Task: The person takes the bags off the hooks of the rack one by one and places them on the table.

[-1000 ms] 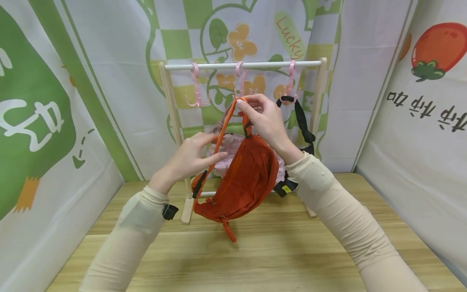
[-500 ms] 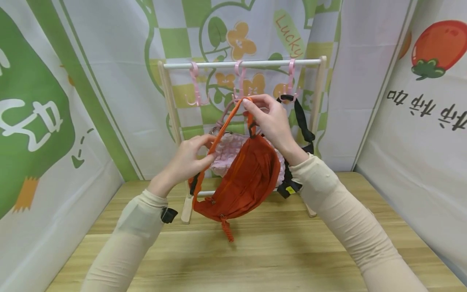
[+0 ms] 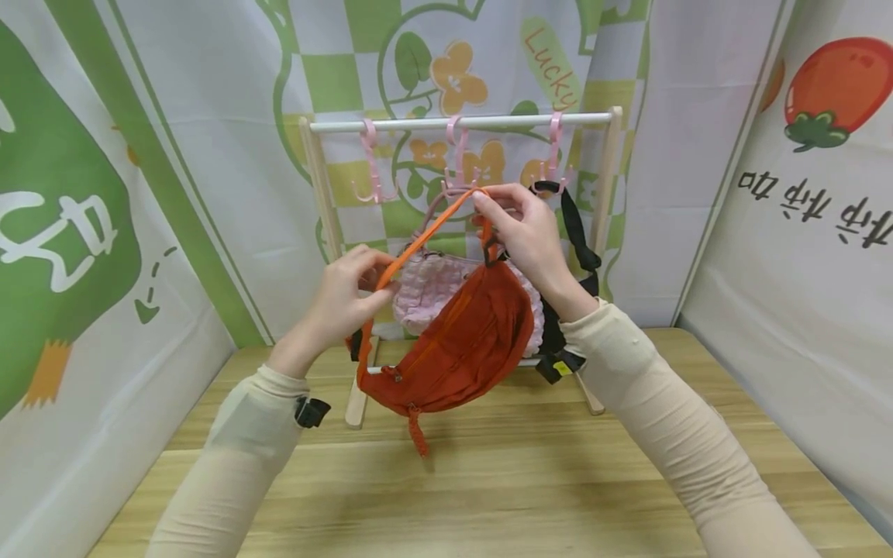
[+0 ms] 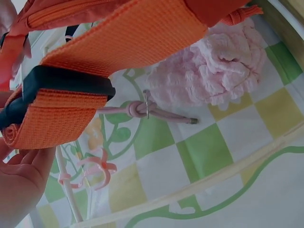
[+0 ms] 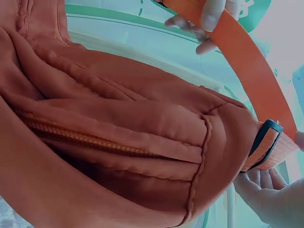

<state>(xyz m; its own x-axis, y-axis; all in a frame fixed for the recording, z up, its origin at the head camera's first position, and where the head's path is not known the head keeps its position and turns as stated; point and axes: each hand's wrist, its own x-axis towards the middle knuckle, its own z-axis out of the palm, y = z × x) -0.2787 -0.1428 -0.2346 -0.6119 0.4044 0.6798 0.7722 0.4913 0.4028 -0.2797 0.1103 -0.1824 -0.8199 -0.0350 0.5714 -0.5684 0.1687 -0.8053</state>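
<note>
An orange-red waist bag (image 3: pixel 456 341) hangs tilted in the air, its front zips and a braided zip pull (image 3: pixel 417 434) visible. My right hand (image 3: pixel 526 232) pinches the top of its orange strap (image 3: pixel 432 230) between thumb and fingers. Lower on the left, my left hand (image 3: pixel 342 294) pinches the same strap, so the webbing stretches straight between both hands. A black strap buckle (image 4: pixel 66 83) sits by the left fingers in the left wrist view. In the right wrist view, another black slider (image 5: pixel 266 142) lies close to the right hand.
Behind the bag stands a rack with a metal bar (image 3: pixel 418 124) and pink hooks (image 3: pixel 374 167). A pink puckered bag (image 3: pixel 425 291) hangs from the middle hook; a black strap (image 3: pixel 575 225) hangs from the right one. Below is a wooden table (image 3: pixel 446 488), with printed cloth walls around.
My left hand has shifted left and slid along the strap, which is now drawn straighter. My right hand has moved slightly right, and the waist bag's lower end has swung left.
</note>
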